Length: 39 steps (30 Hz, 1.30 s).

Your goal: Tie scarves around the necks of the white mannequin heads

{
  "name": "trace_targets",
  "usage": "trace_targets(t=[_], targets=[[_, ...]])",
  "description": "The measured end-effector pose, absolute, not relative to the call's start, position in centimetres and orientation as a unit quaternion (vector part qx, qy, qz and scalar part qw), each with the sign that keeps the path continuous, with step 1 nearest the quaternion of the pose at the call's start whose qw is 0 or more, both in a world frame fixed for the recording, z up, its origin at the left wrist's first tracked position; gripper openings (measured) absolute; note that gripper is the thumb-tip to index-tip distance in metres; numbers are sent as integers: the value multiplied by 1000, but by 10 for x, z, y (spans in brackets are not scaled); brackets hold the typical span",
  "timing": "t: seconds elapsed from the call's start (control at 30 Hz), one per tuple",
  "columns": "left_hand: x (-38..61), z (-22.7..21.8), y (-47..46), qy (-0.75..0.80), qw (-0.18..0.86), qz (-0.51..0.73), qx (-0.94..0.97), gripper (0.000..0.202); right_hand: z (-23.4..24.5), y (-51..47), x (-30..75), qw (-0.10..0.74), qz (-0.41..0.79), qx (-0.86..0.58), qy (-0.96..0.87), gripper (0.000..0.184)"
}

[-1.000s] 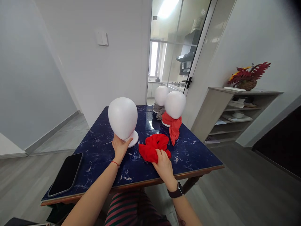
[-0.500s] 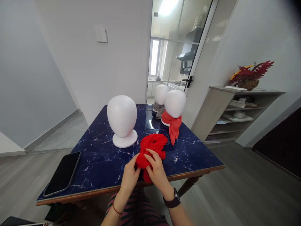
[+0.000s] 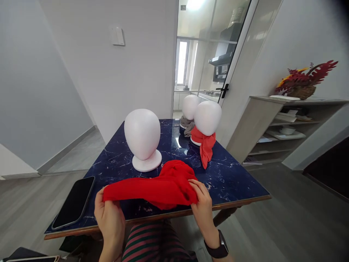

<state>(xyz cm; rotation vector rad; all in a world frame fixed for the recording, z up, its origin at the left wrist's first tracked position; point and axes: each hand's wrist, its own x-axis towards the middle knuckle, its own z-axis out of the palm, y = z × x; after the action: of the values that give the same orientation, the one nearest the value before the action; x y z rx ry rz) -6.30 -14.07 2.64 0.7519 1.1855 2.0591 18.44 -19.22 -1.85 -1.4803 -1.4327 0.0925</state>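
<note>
A bright red scarf [image 3: 152,189] stretches between my two hands over the front part of the table, its far part bunched on the tabletop. My left hand [image 3: 109,214] pinches one end of it near the phone. At the other side my right hand [image 3: 201,202] grips the gathered folds, fingers closed on the cloth. Just beyond the scarf stands a bare white mannequin head [image 3: 142,134] on its round base. Farther right, another white head [image 3: 208,118] wears a coral scarf [image 3: 205,143] around its neck.
The dark blue marbled table [image 3: 234,182] has a wooden edge. A smartphone [image 3: 74,202] lies at its left front corner. At the back stands a head [image 3: 190,106] with a grey-brown scarf [image 3: 187,124]. To the right is a shelf unit [image 3: 252,127], behind it a glass door [image 3: 201,69].
My hands have moved apart, the left going left and the right going right. The bunched red scarf is now drawn out into a long strip between them.
</note>
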Motion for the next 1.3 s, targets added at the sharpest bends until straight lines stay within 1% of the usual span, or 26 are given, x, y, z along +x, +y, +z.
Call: trace_targets(t=[0.07, 0.17, 0.23, 0.3, 0.37, 0.4, 0.47, 0.53, 0.63, 0.73, 0.83, 0.93, 0.97, 1.03, 1.1, 1.17, 1.23, 1.3], targets=[[-73, 21, -136, 440, 307, 812, 230, 22, -19, -191, 190, 535, 80, -629, -559, 29], [-93, 13, -124, 452, 327, 806, 197, 25, -21, -181, 207, 570, 194, -647, -468, 22], [-104, 11, -118, 469, 366, 775, 213, 24, -21, -171, 220, 625, 263, -629, -380, 24], [-110, 8, -114, 484, 392, 741, 250, 25, -20, -163, 230, 695, 301, -582, -296, 29], [-111, 5, -116, 510, 380, 709, 306, 31, -19, -157, 234, 739, 308, -546, -246, 31], [-109, 3, -118, 533, 358, 685, 344, 34, -19, -156, 234, 745, 304, -542, -243, 31], [-104, -2, -124, 577, 307, 624, 429, 41, -20, -157, 226, 731, 275, -561, -275, 29], [-94, -6, -131, 587, 304, 562, 497, 44, -17, -164, 208, 701, 229, -587, -334, 26], [-75, -6, -143, 556, 401, 517, 513, 40, -5, -184, 158, 665, 204, -555, -456, 21], [-62, 0, -155, 534, 472, 501, 490, 43, 9, -207, 100, 608, 268, -406, -628, 27], [-62, 11, -166, 506, 563, 489, 434, 50, 19, -222, 62, 593, 301, -275, -694, 30], [-70, 22, -173, 466, 667, 461, 353, 62, 22, -226, 53, 576, 329, -257, -703, 32], [-72, 25, -174, 457, 684, 462, 332, 66, 22, -227, 54, 562, 338, -263, -708, 34], [-75, 30, -178, 455, 682, 491, 296, 71, 20, -226, 62, 551, 333, -272, -716, 40], [-78, 34, -183, 461, 659, 531, 268, 68, 16, -223, 71, 565, 285, -308, -710, 48], [-81, 36, -191, 454, 655, 550, 251, 59, 11, -216, 80, 567, 216, -383, -697, 57], [-85, 39, -201, 433, 670, 546, 254, 48, 7, -207, 85, 528, 165, -442, -706, 65], [-91, 41, -211, 405, 685, 538, 279, 35, 5, -198, 87, 479, 172, -442, -739, 68]])
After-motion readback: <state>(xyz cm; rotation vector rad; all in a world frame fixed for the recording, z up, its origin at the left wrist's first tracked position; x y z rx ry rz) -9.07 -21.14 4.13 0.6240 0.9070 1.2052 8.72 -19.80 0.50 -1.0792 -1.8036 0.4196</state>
